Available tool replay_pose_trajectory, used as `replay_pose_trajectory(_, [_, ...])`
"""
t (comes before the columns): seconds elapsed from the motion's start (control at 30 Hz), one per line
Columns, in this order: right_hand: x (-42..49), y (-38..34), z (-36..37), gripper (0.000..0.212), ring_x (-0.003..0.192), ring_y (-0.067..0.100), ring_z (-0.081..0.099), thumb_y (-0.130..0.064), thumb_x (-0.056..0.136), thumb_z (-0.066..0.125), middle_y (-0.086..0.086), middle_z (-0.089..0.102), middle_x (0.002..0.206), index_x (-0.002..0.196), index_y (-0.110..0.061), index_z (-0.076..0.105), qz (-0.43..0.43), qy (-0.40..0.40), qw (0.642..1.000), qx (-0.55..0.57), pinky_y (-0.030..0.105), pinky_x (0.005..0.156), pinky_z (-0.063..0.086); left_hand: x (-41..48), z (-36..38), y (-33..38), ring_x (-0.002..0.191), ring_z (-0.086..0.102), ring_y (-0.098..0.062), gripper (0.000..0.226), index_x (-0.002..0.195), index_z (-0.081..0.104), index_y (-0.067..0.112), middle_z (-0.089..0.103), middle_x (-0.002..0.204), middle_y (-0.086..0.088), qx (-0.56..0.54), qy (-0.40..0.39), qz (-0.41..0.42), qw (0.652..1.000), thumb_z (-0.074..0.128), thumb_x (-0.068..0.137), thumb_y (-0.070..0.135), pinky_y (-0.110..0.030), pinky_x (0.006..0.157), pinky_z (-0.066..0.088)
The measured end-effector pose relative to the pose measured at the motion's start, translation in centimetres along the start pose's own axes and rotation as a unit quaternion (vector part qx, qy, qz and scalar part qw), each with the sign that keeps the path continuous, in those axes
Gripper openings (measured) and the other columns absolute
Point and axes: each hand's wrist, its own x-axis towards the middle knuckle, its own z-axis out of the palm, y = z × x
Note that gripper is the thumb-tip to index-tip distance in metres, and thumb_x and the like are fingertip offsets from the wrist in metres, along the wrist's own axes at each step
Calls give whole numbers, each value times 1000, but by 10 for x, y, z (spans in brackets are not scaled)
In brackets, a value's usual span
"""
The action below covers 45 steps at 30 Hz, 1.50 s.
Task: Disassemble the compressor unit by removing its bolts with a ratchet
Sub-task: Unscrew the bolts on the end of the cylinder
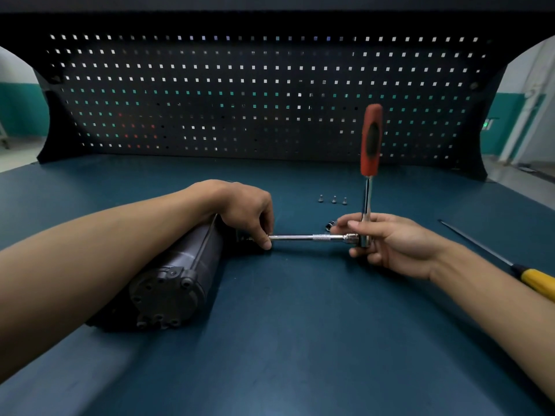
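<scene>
A dark cylindrical compressor unit point(177, 274) lies on its side on the blue bench point(285, 340), its bolted end cap facing me. My left hand point(243, 211) rests over its far end and pinches the tip of a chrome extension bar point(309, 237) where it meets the compressor. That bar runs right to the head of a ratchet point(371, 139) whose red and black handle stands upright. My right hand point(387, 241) grips the ratchet head with curled fingers. Three loose bolts point(333, 199) stand in a row on the bench behind the bar.
A yellow-handled screwdriver point(528, 277) lies at the right edge of the bench. A small dark socket-like part point(329, 226) sits just behind my right fingertips. A black pegboard point(270, 94) walls off the back of the bench.
</scene>
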Motion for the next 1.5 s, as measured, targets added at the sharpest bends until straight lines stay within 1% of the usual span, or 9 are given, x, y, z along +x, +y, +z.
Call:
replay_pose_trajectory(0.3, [1, 0, 3, 46, 58, 18, 69, -38, 76, 68, 2, 76, 114, 117, -18, 66, 23, 14, 1000, 0, 17, 38, 40, 0, 1, 0, 63, 59, 14, 27, 87, 76, 40, 68, 71, 30, -2, 1, -16, 1000, 79, 70, 61, -23, 61, 41])
replay_pose_trajectory(0.43, [-1, -1, 4, 32, 63, 23, 74, -33, 90, 62, 1, 76, 113, 116, -14, 66, 25, 19, 999, -18, 18, 37, 40, 0, 1, 0, 61, 57, 15, 24, 82, 75, 40, 67, 68, 32, 2, 2, -15, 1000, 79, 71, 61, -23, 60, 40])
replay_pose_trajectory(0.57, [-3, -2, 7, 22, 62, 26, 74, -31, 91, 62, -4, 74, 82, 102, -12, 69, 34, 38, 998, -23, 18, 35, 38, 0, 1, 1, 61, 57, 15, 22, 78, 73, 41, 66, 68, 32, 2, 2, -16, 1000, 80, 70, 61, -23, 60, 39])
replay_pose_trajectory(0.63, [-3, -3, 8, 20, 61, 26, 74, -32, 95, 61, -3, 68, 75, 97, -13, 68, 46, 49, 998, -21, 18, 35, 36, 0, 1, 1, 62, 57, 14, 24, 81, 75, 40, 67, 69, 32, 3, 1, -14, 1000, 79, 71, 61, -24, 60, 40])
replay_pose_trajectory(0.73, [-2, -3, 8, 23, 58, 25, 73, -35, 97, 61, 2, 71, 84, 96, -13, 65, 66, 64, 996, -16, 18, 34, 37, -1, 0, 1, 63, 58, 14, 27, 85, 76, 39, 67, 69, 32, 2, 3, -14, 1000, 79, 70, 61, -24, 62, 41])
replay_pose_trajectory(0.83, [0, -3, 7, 25, 57, 23, 73, -38, 98, 58, 15, 77, 100, 97, -13, 63, 78, 61, 995, -7, 18, 34, 39, -1, 0, 0, 62, 58, 13, 28, 87, 76, 37, 67, 69, 31, -2, 5, -13, 1000, 80, 71, 60, -24, 62, 41])
replay_pose_trajectory(1.23, [2, -6, 6, 30, 44, 17, 63, -44, 102, 50, 21, 76, 97, 102, -15, 58, 117, 55, 991, 17, 16, 30, 34, 0, 1, -1, 63, 58, 14, 22, 80, 74, 40, 68, 70, 30, -1, 5, -10, 1000, 79, 71, 60, -24, 60, 40])
replay_pose_trajectory(1.33, [3, -6, 4, 34, 39, 16, 55, -47, 103, 48, 22, 75, 95, 98, -14, 57, 130, 54, 990, 32, 16, 29, 34, -1, 0, 0, 63, 58, 13, 20, 79, 74, 42, 68, 70, 30, 0, 1, -12, 1000, 79, 72, 60, -24, 61, 40])
replay_pose_trajectory(1.5, [2, -5, 2, 26, 37, 9, 46, -38, 100, 54, 19, 75, 91, 89, -14, 56, 117, 49, 991, 38, 16, 29, 34, -2, 0, 1, 62, 58, 13, 24, 82, 75, 39, 67, 69, 30, 0, 2, -19, 1000, 79, 71, 59, -24, 61, 41])
